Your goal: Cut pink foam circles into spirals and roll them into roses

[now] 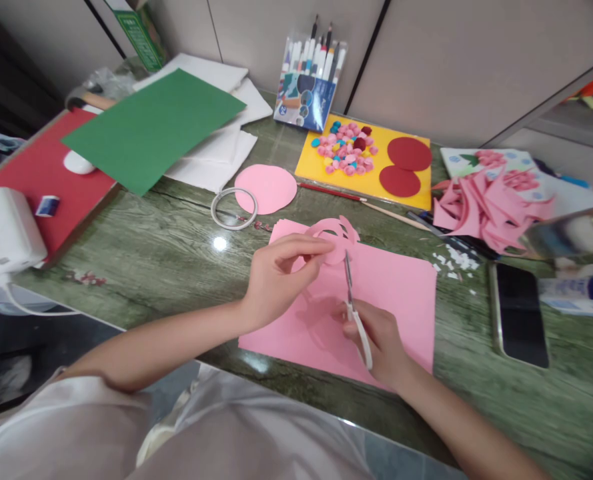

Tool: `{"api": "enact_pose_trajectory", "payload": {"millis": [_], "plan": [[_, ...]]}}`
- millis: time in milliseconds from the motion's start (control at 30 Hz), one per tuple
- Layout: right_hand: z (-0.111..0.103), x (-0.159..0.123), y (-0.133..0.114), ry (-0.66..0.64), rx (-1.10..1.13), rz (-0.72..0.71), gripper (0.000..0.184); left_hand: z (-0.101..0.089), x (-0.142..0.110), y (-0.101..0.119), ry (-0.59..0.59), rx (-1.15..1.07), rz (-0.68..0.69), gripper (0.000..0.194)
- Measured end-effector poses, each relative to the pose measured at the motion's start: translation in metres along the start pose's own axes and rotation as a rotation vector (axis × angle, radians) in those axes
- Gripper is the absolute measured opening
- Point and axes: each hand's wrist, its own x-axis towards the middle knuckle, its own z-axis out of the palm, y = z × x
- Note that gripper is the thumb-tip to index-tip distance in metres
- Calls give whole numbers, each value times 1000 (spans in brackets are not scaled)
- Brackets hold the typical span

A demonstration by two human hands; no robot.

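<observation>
My left hand (281, 277) pinches a pink paper circle (333, 240) that is cut into a spiral, holding it just above a pink paper sheet (401, 287) on the green table. My right hand (376, 340) grips white-handled scissors (356, 310) whose blades point up into the pink spiral. Both hands hover over the pink sheet near the table's front edge.
A pink disc (266, 188) and a tape roll (233, 208) lie behind the hands. Further back are a yellow sheet (366, 177) with small paper balls and two red discs, a marker pack (309, 80), green paper (156, 127). Pink scraps (481, 207) and a phone (519, 313) lie right.
</observation>
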Motion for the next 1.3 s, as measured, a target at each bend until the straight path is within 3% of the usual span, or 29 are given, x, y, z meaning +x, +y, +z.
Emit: {"api": "enact_pose_trajectory", "payload": {"millis": [733,1300], "plan": [[-1,1,-3,15,34,-31,28,1,-1,3,-40,40,-48,27],[-1,1,-4,-3,-67,26,29,1,1,4,11,-16,-59,28]]}}
